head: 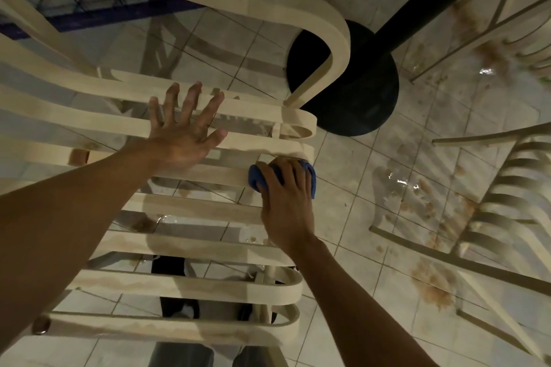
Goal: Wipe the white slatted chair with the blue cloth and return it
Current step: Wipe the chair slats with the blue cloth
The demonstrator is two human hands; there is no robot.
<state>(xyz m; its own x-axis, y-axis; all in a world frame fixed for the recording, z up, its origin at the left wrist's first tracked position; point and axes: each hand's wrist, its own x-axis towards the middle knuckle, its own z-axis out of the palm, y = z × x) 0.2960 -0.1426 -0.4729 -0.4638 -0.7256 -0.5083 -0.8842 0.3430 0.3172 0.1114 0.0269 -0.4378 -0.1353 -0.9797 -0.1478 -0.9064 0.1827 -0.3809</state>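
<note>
The blue cloth (257, 179) is bunched at the right end of a middle slat of the white slatted chair (193, 208). The right hand (286, 202) curls over it and presses down. At ten o'clock the left hand (182, 131) lies flat across the slats, fingers spread. Bare tiled floor (357, 176) lies at three o'clock and a black table base (363, 98) at one.

No text, label, brand, number or sign can be read on the white slatted chair (193, 208), the blue cloth (255, 180) or the tiled floor (372, 158).
</note>
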